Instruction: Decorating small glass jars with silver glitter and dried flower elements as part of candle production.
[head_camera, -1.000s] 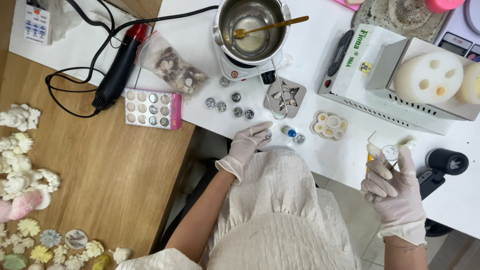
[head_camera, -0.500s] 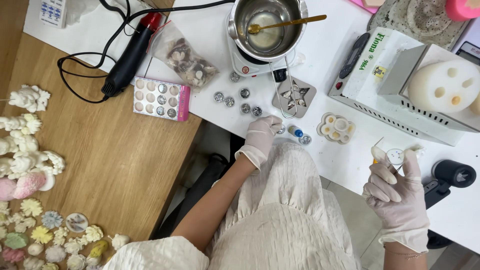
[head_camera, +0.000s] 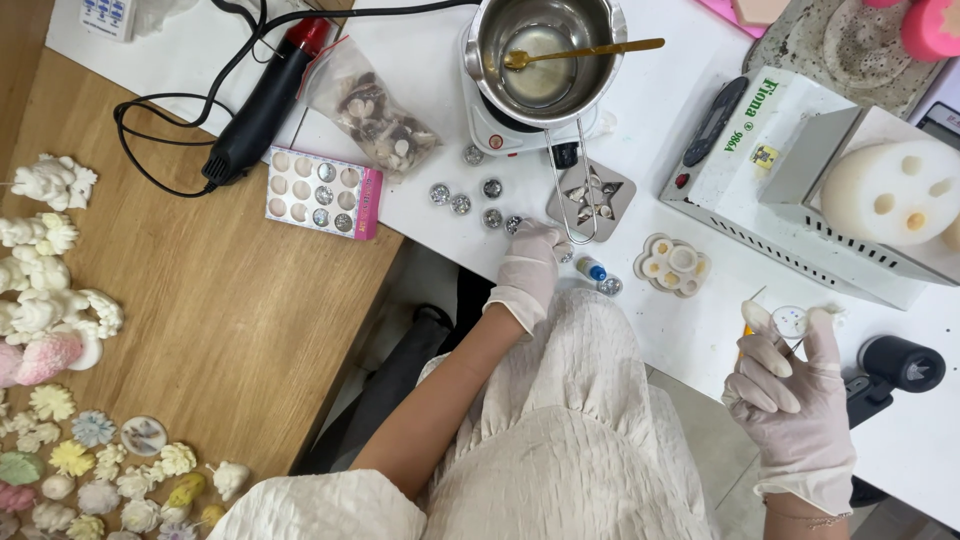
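Right hand (head_camera: 790, 385), gloved, pinches a small round clear disc (head_camera: 789, 320) between thumb and fingertips above the white table (head_camera: 700, 350) edge, a thin stick beside it — looks light, thin and likely brittle, best held by the rim. Left hand (head_camera: 530, 265), also gloved, has fingers curled together on the table by small glitter pots (head_camera: 460, 203), touching one near the star mould (head_camera: 590, 195); whether it actually grips it I cannot tell — the pots seem light, hard, a bit slippery in gloves.
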